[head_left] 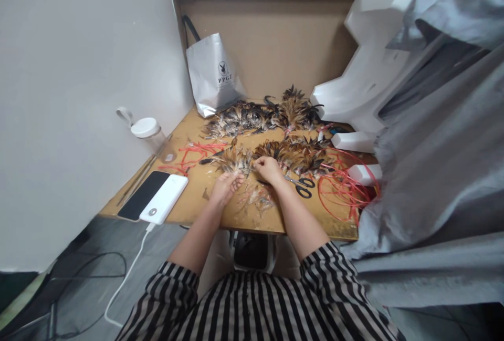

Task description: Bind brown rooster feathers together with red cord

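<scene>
A bunch of brown and black feathers (232, 158) fans upward from my left hand (227, 185), whose fingers are closed around its base. To the right, my right hand (269, 168) is pinched at the edge of that bunch; what its fingertips hold is too small to make out. Beyond my right hand lies a heap of brown feathers (301, 156). Black-handled scissors (304, 187) rest beside my right wrist. Pale loose feathers (258, 196) are scattered on the tabletop between my forearms.
Behind stand dark feather piles (244, 119) and a silver bag (212, 75). Red strips (200, 149) lie left, tangled red strands (342, 191) right. A lidded jar (151, 133), phone (145, 194) and white power bank (164, 198) occupy the left side. Grey cloth (441, 162) hangs right.
</scene>
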`<move>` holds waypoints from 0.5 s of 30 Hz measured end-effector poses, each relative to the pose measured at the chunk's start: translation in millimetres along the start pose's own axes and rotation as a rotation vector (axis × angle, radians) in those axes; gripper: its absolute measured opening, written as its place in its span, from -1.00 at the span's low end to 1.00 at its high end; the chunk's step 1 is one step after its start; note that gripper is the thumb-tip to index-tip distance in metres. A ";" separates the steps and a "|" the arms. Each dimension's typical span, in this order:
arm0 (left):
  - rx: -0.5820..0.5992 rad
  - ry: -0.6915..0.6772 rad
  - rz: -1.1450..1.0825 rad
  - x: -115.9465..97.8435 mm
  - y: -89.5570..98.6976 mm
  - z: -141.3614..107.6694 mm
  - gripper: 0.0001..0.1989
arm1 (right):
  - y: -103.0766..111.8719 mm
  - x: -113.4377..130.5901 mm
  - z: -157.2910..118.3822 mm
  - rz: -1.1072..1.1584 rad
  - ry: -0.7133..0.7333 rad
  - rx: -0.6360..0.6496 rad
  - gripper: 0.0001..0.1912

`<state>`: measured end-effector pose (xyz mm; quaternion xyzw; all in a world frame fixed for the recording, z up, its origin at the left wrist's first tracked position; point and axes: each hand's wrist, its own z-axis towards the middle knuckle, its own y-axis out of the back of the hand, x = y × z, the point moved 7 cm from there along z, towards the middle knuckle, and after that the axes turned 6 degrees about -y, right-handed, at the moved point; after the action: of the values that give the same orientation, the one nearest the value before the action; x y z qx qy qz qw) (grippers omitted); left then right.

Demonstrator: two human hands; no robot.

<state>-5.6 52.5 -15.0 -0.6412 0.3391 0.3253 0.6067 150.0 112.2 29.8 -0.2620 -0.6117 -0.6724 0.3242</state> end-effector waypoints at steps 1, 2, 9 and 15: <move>0.002 0.002 -0.001 0.3 0.2 0.1 -0.81 | 0.2 2.7 1.2 -0.037 -0.009 -0.008 -0.83; 0.004 0.004 0.000 0.3 0.3 0.0 -0.81 | -0.4 4.2 2.4 -0.071 -0.027 -0.011 -0.82; 0.017 0.006 0.011 -2.0 -2.1 -1.5 -0.81 | -18.3 -2.2 6.0 -0.075 -0.086 0.045 -0.84; 0.026 -0.004 -0.011 -2.6 -3.7 -1.5 -0.82 | -6.5 -12.6 5.1 0.513 -0.088 -0.001 -0.78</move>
<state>-4.0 51.2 -10.7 -0.6345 0.3385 0.3190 0.6172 153.2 119.0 16.7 -0.4380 -0.5383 -0.5564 0.4570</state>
